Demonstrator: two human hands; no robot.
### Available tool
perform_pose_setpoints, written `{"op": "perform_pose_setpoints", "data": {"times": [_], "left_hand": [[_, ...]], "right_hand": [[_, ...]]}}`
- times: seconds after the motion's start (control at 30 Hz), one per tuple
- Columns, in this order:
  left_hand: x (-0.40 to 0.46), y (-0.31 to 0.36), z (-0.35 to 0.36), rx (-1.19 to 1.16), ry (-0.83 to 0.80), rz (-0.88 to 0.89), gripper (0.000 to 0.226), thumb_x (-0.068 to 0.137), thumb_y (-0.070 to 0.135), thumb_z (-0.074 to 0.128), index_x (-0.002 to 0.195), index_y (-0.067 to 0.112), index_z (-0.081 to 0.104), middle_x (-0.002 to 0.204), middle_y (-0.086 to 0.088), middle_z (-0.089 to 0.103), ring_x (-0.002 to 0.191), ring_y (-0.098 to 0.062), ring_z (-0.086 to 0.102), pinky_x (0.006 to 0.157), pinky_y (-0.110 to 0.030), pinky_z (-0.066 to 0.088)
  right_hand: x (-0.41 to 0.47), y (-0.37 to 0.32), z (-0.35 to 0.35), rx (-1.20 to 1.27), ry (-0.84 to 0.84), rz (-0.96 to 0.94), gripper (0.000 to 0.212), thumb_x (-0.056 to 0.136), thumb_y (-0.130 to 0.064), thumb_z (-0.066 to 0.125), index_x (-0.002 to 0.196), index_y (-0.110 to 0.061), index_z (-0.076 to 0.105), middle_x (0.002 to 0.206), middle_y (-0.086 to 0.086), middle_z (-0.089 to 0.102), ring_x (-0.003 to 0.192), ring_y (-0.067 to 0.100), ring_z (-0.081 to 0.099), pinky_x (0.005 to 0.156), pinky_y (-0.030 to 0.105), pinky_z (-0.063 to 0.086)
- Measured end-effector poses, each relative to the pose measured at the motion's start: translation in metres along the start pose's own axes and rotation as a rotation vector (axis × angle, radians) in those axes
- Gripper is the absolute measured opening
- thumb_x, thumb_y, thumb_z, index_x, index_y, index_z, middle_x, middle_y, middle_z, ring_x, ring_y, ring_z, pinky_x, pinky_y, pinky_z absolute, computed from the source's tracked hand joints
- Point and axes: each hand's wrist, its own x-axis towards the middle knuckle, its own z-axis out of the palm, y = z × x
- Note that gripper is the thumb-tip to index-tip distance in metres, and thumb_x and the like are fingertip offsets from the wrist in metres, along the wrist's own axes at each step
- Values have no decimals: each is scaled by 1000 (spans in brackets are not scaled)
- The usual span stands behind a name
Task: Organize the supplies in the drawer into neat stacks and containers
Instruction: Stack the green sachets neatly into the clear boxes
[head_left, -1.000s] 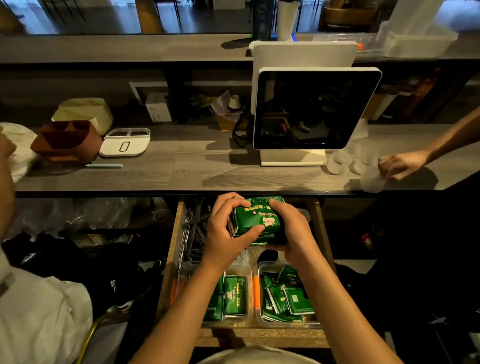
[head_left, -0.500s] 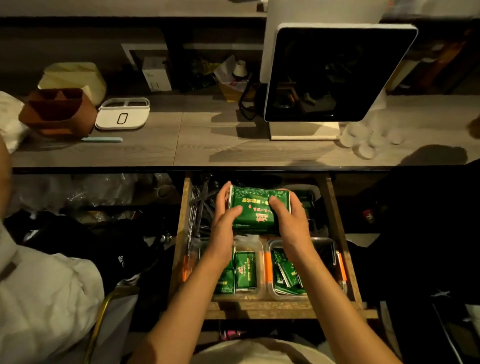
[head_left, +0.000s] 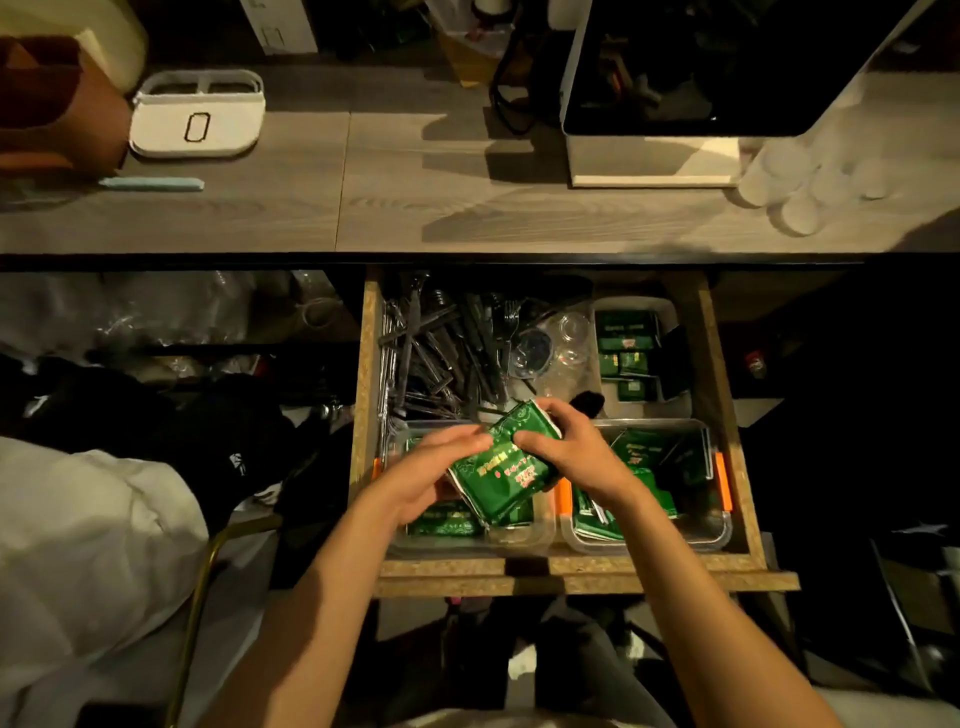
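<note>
A stack of green packets (head_left: 501, 467) hangs tilted over the open wooden drawer (head_left: 571, 569). My right hand (head_left: 566, 449) grips its upper right end. My left hand (head_left: 436, 467) touches its left edge with nearly straight fingers. Below the stack sits a clear container (head_left: 519, 543) with more green packets in it. To its right a second clear container (head_left: 711, 530) with orange clips holds loose green packets. A third container (head_left: 631, 343) with green packets stands at the drawer's back right.
Cutlery (head_left: 441, 353) fills the drawer's back left, with small clear lids (head_left: 566, 338) beside it. On the counter (head_left: 415, 208) above are a white tray (head_left: 197, 117), a pale blue pen (head_left: 150, 183), a screen on a stand (head_left: 649, 161) and clear cups (head_left: 795, 182). A person in white (head_left: 78, 545) is at the left.
Both hands have brought the packet stack down and nearer, over the front left container, and tilted it. My left hand has loosened its hold. The view has dipped toward the drawer.
</note>
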Motion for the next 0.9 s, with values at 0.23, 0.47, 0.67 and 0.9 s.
{"op": "perform_pose_setpoints", "data": {"times": [0.23,0.47,0.67,0.9], "left_hand": [[19,-19,13,-44,98,-5,29,90,33,68,115,27,55,125,0,65,109,-11,60,89,-29,47],[47,-83,36,17,247,-54,91,95,51,58,160,22,1,167,-3,9,153,-26,14,122,-46,19],[69,-88,43,121,252,-130,84,100,59,43,160,19,0,168,-6,10,153,-26,14,122,-44,16],[73,-95,43,417,252,-113,74,104,52,34,160,11,7,167,-11,8,154,-29,11,124,-46,15]], "right_hand": [[20,28,22,107,256,113,55,83,-36,76,131,-27,52,130,6,59,112,22,63,95,45,54],[2,73,56,-38,208,303,54,98,-24,55,148,-13,38,145,6,50,133,23,48,111,40,39],[8,75,54,-224,198,314,54,103,-20,47,152,-7,29,147,12,48,118,20,54,89,18,41],[-10,61,50,-371,326,268,39,102,-21,47,135,0,51,132,17,59,118,30,57,89,30,42]]}}
